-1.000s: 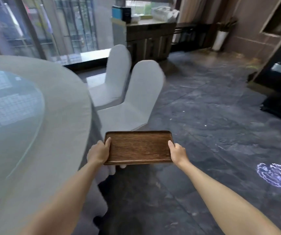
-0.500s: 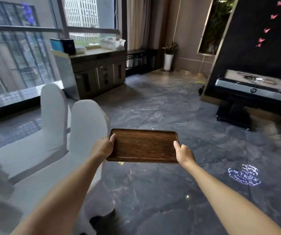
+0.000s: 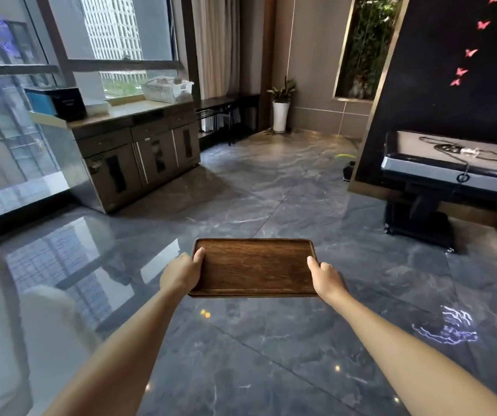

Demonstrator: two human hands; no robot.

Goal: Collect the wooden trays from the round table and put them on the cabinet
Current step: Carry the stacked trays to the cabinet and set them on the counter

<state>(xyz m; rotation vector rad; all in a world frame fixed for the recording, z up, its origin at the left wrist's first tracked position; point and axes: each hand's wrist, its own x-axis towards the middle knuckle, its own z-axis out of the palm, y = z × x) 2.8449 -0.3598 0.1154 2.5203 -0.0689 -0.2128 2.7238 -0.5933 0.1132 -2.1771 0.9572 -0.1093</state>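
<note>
Fingers of the left hand (image 3: 181, 273) and right hand (image 3: 327, 279) grasp the short ends of the wooden tray (image 3: 254, 267), thumbs on the rim, holding it level in the air above the grey floor (image 3: 271, 355). The cabinet (image 3: 139, 151) stands well apart under the window, carrying a white basket (image 3: 167, 90) and a dark box (image 3: 68, 103).

Glossy grey marble floor (image 3: 271, 340) mirrors tall windows (image 3: 112, 40); beige curtains (image 3: 217, 46) hang beside a potted plant (image 3: 281, 109) in the corner.
</note>
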